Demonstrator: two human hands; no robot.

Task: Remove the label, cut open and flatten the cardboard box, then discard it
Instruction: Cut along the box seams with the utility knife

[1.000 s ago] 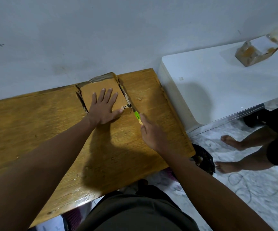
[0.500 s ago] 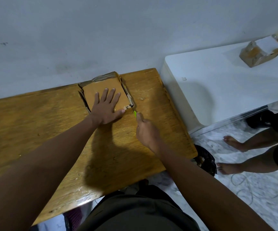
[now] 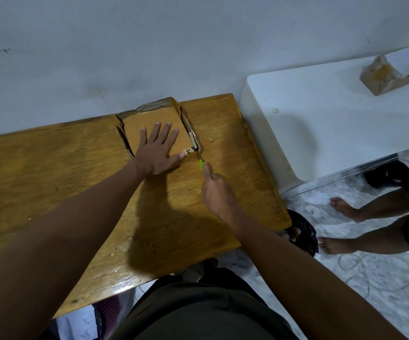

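Wooden table [image 3: 51, 182] standing against grey wall [image 3: 149, 45]; white appliance [image 3: 321, 119] adjoining at right. Cardboard box [image 3: 149, 123] lying partly flattened at table's far edge, touching wall. Left hand [image 3: 157, 150] pressing flat on box, fingers spread, gripping nothing. Right hand [image 3: 215, 190] closing around green-handled cutter [image 3: 200, 165], tip meeting box's near right corner. Second person's bare feet [image 3: 340, 224] standing on marbled floor [image 3: 370, 290].
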